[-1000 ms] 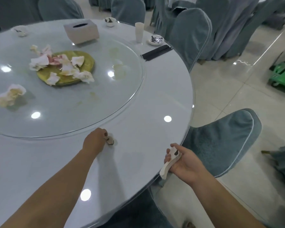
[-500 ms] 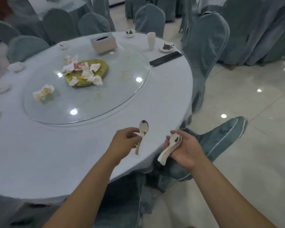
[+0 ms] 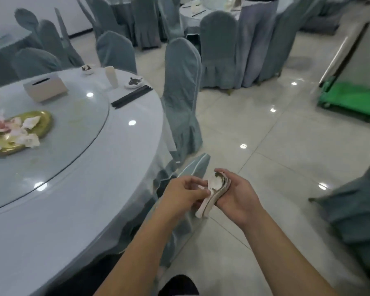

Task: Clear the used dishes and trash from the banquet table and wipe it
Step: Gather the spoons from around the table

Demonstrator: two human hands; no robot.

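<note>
Right beside the worktop's edge, off over the floor, both hands meet around a stack of white ceramic soup spoons (image 3: pixel 214 192). The right hand (image 3: pixel 236 198) cradles the stack from beneath, its fingers (image 3: pixel 224 175) curled up around the bowls and its thumb side below the handles. The left hand (image 3: pixel 185 194) pinches the top spoon at the neck, where the bowl narrows into the handle, its fingers (image 3: pixel 198 186) bent in against it. The spoons nest one in another, bowls facing up; the top bowl carries a dark smear. Their long axis runs on a slant: bowls point up and away from the person, handles point down and back toward the person, jutting out below the two hands.

Outward from the spoons, a covered chair (image 3: pixel 192 165) leans tipped just behind the hands, and an upright covered chair (image 3: pixel 183 97) stands beyond it. To the left of the spoons spreads the round worktop (image 3: pixel 120 167) in a pale cloth, with a glass turntable (image 3: pixel 73 133) on it. On the turntable, well apart from the spoons, sit a gold plate (image 3: pixel 42 122) strewn with crumpled napkins (image 3: pixel 29 139) and a tissue box (image 3: pixel 45 87). At the worktop's far rim lie black chopsticks (image 3: pixel 131 96), a soiled small dish (image 3: pixel 134 81), a white cup (image 3: pixel 112 76) and a small bowl (image 3: pixel 87 69). Far right of the spoons stands a green cart (image 3: pixel 350 101) on the tiled floor (image 3: pixel 276 146).
</note>
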